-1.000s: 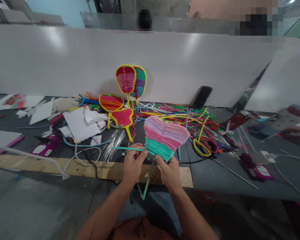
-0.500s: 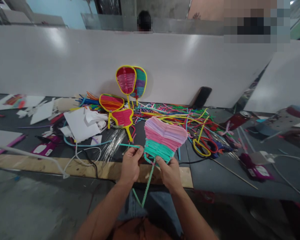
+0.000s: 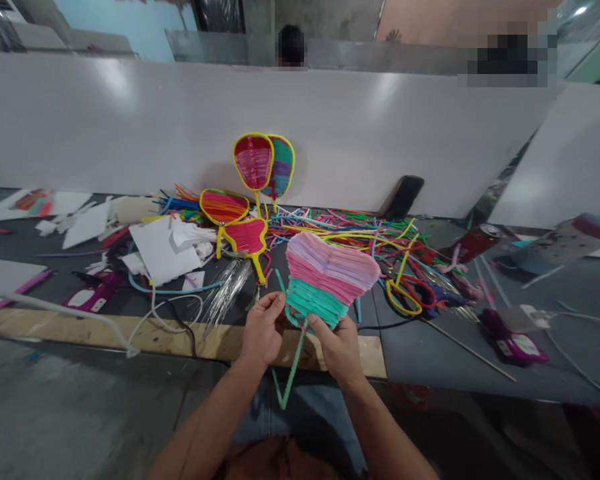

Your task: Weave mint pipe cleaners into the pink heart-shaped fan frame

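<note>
A hand fan [image 3: 330, 273] made of pipe cleaners, banded lilac, pink and turquoise, is upright over the table's front edge. My right hand [image 3: 336, 343] is closed on its lower right edge, thumb in front. At the fan's lower left, my left hand [image 3: 266, 327] pinches a turquoise pipe cleaner [image 3: 280, 280], whose free end points up. Below the fan hangs a green pipe cleaner [image 3: 294, 370], bent into a V over my lap. The fingertips behind the fan are hidden.
Finished yellow-rimmed fans [image 3: 253, 162] lean on the white partition [image 3: 180, 127]. Behind the fan lie loose pipe cleaners [image 3: 350, 223]. Scissors [image 3: 405, 297], a phone [image 3: 405, 195] and a can [image 3: 483, 241] are to the right; paper scraps [image 3: 163, 250] and cables [image 3: 175, 327] to the left.
The turquoise pipe cleaner's free end has swung from pointing left to pointing up beside the fan. My left hand has shifted slightly right; the V-shaped green piece has moved a little left.
</note>
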Demonstrator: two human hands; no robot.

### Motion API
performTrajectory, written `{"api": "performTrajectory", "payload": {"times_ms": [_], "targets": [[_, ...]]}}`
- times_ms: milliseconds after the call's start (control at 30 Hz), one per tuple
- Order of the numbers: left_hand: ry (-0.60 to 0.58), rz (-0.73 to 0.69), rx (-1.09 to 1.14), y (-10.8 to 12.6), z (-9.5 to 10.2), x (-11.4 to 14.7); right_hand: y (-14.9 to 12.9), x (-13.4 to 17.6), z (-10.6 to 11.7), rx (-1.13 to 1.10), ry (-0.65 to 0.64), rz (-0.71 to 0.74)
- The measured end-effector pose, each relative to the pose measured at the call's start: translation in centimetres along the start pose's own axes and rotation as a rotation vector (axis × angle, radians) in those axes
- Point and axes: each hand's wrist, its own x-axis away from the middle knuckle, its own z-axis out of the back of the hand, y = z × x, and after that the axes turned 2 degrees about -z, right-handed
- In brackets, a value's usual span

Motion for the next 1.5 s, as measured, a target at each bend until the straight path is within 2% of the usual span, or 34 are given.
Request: {"api": "performTrajectory", "payload": {"times_ms": [167, 500, 700, 833, 933, 1067, 1233, 1400, 1500], "targets": [[0.076, -0.137, -0.085, 0.0, 0.3, -0.3, 0.1, -0.1, -0.1, -0.002, 0.007, 0.004], [-0.018, -0.173, -0.205, -0.1, 1.1, 0.0, -0.7, -0.2, -0.4, 0.025, 0.038, 0.023], [0.016, -0.206, -0.321, 0.4, 1.5, -0.2, -0.4, -0.5, -0.2, -0.013, -0.005, -0.01], [-0.003, -0.234, -0.365, 0.7, 1.3, -0.1, -0.5, -0.8, 0.1, 0.006, 0.019, -0.04], [-0.01, -0.241, -0.382, 0.6, 1.2, 0.0, -0.7, -1.0, 0.5, 0.014, -0.015, -0.051], [-0.035, -0.208, -0.385, 0.4, 1.3, 0.0, -0.6, -1.2, 1.2, -0.029, -0.114, -0.059], [-0.049, -0.168, -0.364, 0.5, 1.6, -0.3, 0.9, -1.2, 2.1, -0.13, -0.156, -0.075], [-0.07, -0.005, -0.214, 1.1, 1.4, -0.4, 1.6, -0.9, 2.7, -0.261, -0.141, -0.214], [-0.083, 0.061, -0.203, 1.2, 1.4, -0.4, 1.5, -0.6, 2.6, -0.261, -0.201, -0.229]]}}
